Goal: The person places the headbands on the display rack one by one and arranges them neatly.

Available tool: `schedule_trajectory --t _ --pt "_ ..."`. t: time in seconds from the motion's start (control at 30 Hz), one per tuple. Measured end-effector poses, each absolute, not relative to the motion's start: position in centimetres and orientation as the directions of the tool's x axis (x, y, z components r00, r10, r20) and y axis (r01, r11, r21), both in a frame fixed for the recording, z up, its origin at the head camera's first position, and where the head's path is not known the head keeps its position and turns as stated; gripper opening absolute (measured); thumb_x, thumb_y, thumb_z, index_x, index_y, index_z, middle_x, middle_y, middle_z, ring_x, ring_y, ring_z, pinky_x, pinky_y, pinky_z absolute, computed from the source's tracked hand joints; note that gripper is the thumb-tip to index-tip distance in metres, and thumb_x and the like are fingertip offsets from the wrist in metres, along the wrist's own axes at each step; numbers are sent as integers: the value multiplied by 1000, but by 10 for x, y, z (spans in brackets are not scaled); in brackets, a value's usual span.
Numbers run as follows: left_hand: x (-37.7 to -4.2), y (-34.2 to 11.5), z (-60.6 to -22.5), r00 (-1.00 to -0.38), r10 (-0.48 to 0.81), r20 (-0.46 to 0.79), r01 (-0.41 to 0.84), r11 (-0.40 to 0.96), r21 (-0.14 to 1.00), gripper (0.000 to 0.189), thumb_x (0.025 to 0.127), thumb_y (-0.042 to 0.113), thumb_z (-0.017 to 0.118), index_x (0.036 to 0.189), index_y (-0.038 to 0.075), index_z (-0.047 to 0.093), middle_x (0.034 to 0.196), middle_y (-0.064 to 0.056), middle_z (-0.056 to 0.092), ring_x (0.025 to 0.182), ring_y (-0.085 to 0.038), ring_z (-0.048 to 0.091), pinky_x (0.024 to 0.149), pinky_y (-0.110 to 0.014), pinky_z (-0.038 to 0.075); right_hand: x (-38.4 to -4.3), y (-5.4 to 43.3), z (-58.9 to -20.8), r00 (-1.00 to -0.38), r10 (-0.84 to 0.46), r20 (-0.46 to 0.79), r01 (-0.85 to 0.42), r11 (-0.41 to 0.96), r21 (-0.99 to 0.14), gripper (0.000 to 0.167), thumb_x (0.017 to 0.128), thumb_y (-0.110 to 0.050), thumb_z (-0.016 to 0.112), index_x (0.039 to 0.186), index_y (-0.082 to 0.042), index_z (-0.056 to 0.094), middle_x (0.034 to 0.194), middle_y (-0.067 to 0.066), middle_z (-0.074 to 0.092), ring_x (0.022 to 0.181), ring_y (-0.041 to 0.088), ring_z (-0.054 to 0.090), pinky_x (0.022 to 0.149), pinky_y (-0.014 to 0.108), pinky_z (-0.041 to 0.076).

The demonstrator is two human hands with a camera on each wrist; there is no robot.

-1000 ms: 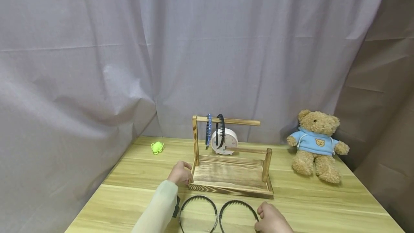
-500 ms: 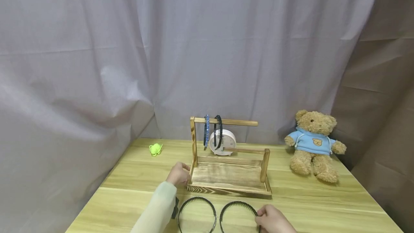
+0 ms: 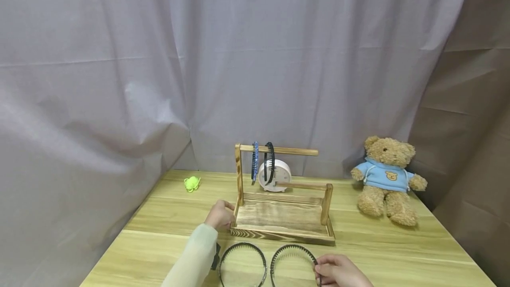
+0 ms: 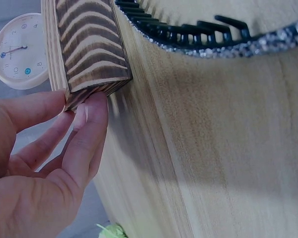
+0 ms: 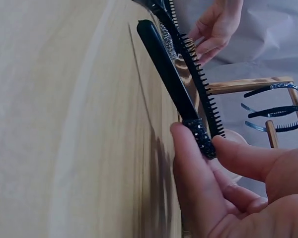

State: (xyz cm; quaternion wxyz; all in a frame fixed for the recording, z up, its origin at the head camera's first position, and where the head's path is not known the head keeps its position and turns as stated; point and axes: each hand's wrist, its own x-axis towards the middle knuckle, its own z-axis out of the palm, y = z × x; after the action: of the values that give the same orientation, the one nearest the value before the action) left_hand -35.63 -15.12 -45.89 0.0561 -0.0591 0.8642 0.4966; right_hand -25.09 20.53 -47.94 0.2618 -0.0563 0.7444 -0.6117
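Pinches black, arched plastic headband [image 5: 169, 74] by right side in right hand [image 3: 339, 271] (grips brown wooden rack [image 3: 280, 235] in left hand [image 3: 221, 215]).

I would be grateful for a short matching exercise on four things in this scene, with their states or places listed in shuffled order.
Column one:
1. left hand
2. teddy bear
3. right hand
4. round clock

Column two:
A. behind the rack in the head view
B. pinching a black headband
C. gripping a corner of the wooden rack
D. dressed in a light blue hoodie

Pairs: 1-C, 2-D, 3-B, 4-A
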Motion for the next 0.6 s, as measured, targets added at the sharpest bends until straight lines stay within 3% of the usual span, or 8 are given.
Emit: schedule_trajectory --t 0.27,0.6 --pt "-355 -151 -459 -988 -41 -149 -149 498 854 38 82 -10 62 119 -9 57 80 -15 61 54 -10 51 52 -20 50 -249 204 -476 -906 -289 -310 265 183 -947 43 94 -16 63 123 14 53 98 9 69 87 20 69 79 37 60" --pt "-356 -151 -456 -987 -48 -155 -158 507 847 41 79 -12 60 120 -9 57 81 -17 62 54 -11 51 53 -23 52 -248 198 -467 -964 -164 -209 192 112 -975 48 93 -13 64 127 17 47 102 12 67 90 25 69 80 39 60"
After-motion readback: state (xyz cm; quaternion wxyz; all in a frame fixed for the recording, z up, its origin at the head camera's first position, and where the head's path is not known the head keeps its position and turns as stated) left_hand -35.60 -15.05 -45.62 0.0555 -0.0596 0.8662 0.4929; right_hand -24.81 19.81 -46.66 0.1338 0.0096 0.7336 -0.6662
